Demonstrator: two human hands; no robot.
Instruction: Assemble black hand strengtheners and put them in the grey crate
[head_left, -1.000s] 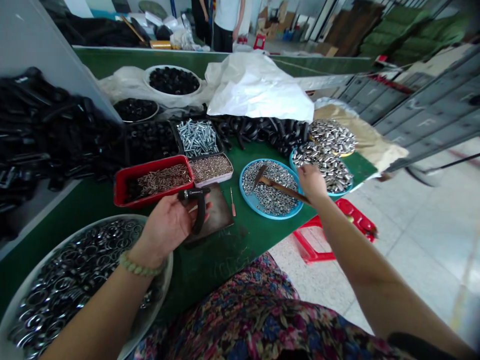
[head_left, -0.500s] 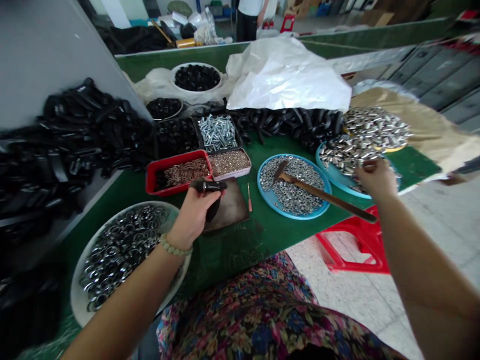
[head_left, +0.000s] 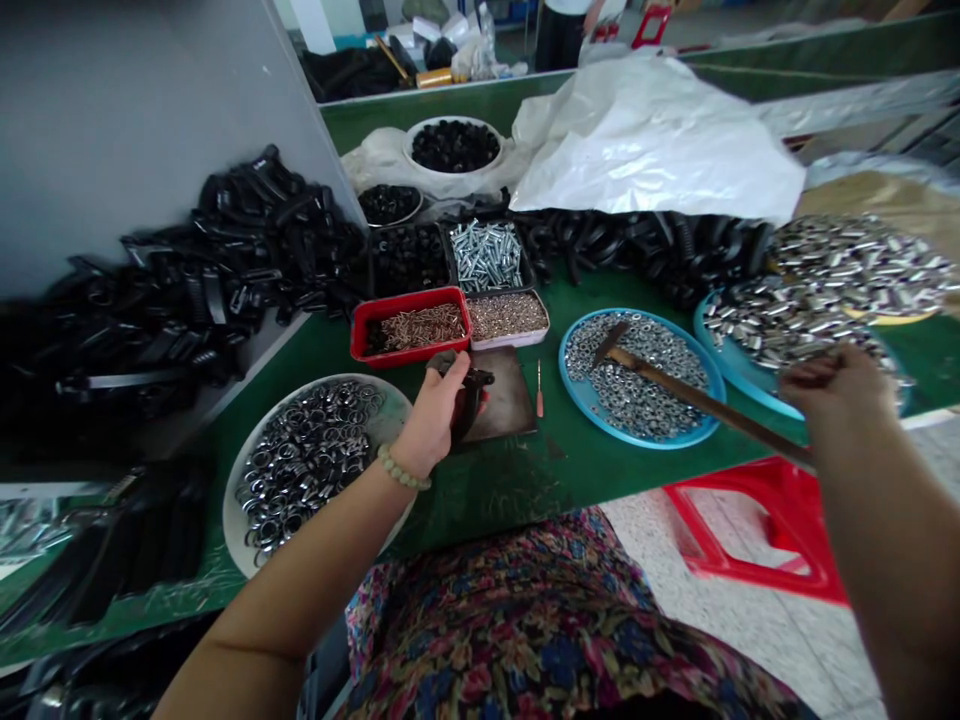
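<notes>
My left hand (head_left: pixel 435 415) is closed round a black curved part (head_left: pixel 466 405), above a dark metal plate (head_left: pixel 510 395). My right hand (head_left: pixel 836 380) has its fingers curled together at the near edge of a blue tray (head_left: pixel 739 370) of shiny metal sleeves (head_left: pixel 795 320); whatever it pinches, if anything, is hidden. Between the hands, a hammer (head_left: pixel 675 385) lies across a blue tray of small nuts (head_left: pixel 637 410). A small screwdriver (head_left: pixel 539 395) rests right of the plate.
A red bin (head_left: pixel 360 350) of copper-coloured pins and a bin of bolts (head_left: pixel 486 255) stand behind the plate. A white bowl (head_left: pixel 240 480) of metal rings is at the left. Black parts (head_left: pixel 247 260) are heaped beyond it. A red stool (head_left: pixel 705 540) stands at the front right.
The view has turned left. My right hand has drawn back from among the metal sleeves toward the tray's near edge. My left hand has tilted the black part downward.
</notes>
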